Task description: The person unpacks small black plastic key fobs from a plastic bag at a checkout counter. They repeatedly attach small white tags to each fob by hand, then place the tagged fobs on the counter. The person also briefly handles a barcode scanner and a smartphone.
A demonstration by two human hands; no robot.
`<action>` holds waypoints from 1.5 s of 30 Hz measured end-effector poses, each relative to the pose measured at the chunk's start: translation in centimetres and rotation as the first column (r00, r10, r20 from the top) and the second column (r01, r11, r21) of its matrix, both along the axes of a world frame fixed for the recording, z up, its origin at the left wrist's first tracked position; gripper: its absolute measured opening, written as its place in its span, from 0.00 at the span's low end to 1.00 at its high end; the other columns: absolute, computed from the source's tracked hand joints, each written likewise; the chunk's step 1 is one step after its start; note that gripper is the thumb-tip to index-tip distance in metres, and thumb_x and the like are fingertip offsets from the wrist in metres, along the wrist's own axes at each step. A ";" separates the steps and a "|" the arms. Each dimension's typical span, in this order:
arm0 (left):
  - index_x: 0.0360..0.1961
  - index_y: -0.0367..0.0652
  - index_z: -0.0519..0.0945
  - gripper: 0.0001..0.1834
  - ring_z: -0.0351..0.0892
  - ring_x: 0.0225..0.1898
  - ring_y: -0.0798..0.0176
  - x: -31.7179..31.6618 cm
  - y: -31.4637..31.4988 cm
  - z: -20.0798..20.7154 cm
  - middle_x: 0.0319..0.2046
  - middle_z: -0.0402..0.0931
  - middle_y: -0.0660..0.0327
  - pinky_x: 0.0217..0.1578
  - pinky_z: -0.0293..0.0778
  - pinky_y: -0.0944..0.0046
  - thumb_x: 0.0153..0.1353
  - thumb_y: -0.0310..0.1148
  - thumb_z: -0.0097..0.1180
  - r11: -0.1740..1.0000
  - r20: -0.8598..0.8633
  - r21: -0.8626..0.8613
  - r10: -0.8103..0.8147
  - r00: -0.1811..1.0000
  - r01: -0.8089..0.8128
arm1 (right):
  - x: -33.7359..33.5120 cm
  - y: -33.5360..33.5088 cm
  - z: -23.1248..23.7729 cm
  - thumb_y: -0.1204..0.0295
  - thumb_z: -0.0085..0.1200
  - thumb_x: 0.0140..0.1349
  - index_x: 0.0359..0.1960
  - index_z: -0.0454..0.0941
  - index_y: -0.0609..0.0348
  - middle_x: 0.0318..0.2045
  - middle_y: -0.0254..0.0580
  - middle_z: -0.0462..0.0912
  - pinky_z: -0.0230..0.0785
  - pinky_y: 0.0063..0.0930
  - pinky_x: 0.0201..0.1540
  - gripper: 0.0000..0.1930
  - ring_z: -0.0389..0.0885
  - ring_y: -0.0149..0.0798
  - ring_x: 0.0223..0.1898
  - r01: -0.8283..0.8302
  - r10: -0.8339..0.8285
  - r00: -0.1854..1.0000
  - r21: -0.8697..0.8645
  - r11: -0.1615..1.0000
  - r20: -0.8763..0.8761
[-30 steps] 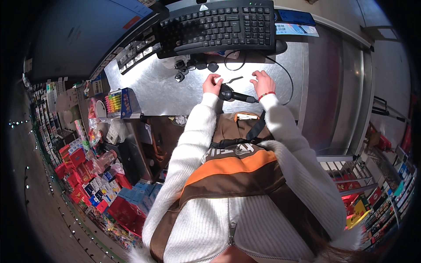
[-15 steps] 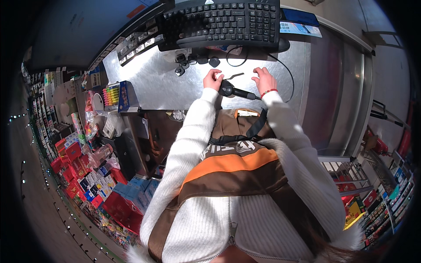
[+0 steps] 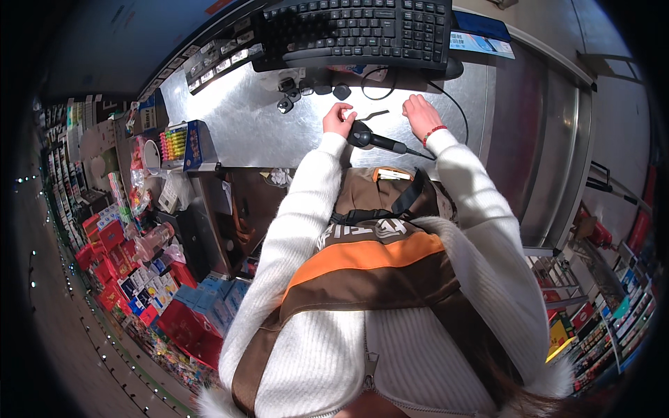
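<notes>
On the steel counter (image 3: 265, 139), my left hand (image 3: 339, 120) is by the head of a black handheld barcode scanner (image 3: 377, 141). Its fingers are bent in toward the thumb; whatever they hold, if anything, is too small to make out. My right hand (image 3: 422, 116), with a red bead bracelet at the wrist, is beyond the scanner's handle end. Its fingers are curled together, and their tips hide anything inside. A thin dark strip (image 3: 377, 113) shows between the two hands, apart from the right one. Several small black pieces (image 3: 296, 92) lie farther left.
A black keyboard (image 3: 362, 31) spans the far side, with a mouse (image 3: 454, 68) at its right end. A cable (image 3: 460, 111) loops on the counter. The monitor (image 3: 132, 45) stands far left. A box of bright sticks (image 3: 178, 145) sits at the counter's left edge.
My right hand's fingers have gone from spread to curled together, and the hand has moved slightly away from me. The left hand's fingers have drawn in slightly. The whole view has shifted slightly.
</notes>
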State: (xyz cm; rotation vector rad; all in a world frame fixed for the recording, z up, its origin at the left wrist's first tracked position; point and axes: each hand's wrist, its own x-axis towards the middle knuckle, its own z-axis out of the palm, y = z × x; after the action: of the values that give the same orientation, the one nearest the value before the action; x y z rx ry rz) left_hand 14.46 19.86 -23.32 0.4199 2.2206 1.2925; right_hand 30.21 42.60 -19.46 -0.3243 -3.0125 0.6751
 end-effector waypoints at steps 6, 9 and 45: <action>0.42 0.42 0.82 0.13 0.70 0.29 0.76 0.1 -0.2 -0.1 0.31 0.79 0.68 0.33 0.70 0.74 0.56 0.27 0.70 1.000 -0.014 -0.017 -0.003 1.000 0.003 | 2.6 0.1 1.3 0.73 0.57 0.63 0.34 0.74 0.60 0.36 0.45 0.74 0.69 0.40 0.48 0.05 0.74 0.49 0.43 0.013 -0.027 0.995 -0.152 0.988 -0.092; 0.42 0.42 0.82 0.12 0.72 0.29 0.76 0.1 0.2 0.5 0.31 0.80 0.68 0.33 0.71 0.73 0.57 0.26 0.69 1.000 0.009 0.017 -0.004 1.000 0.003 | 3.7 -0.4 2.2 0.73 0.56 0.65 0.34 0.74 0.60 0.36 0.45 0.73 0.69 0.41 0.47 0.05 0.73 0.49 0.42 0.101 -0.137 0.980 -0.227 0.969 -0.146; 0.40 0.39 0.82 0.07 0.81 0.33 0.71 -2.3 -3.3 6.2 0.31 0.83 0.63 0.37 0.77 0.70 0.61 0.26 0.65 0.967 0.000 0.118 -0.228 0.974 0.226 | -0.6 -5.7 0.3 0.69 0.55 0.67 0.38 0.70 0.61 0.37 0.50 0.76 0.69 0.46 0.44 0.09 0.76 0.56 0.42 0.511 -0.515 0.852 -0.063 0.857 -0.097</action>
State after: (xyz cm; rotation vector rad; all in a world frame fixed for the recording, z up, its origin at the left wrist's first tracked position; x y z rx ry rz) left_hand 12.15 16.56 -17.11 0.6866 2.0224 1.3006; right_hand 29.58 36.87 -19.13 -1.0118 -2.6206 0.6601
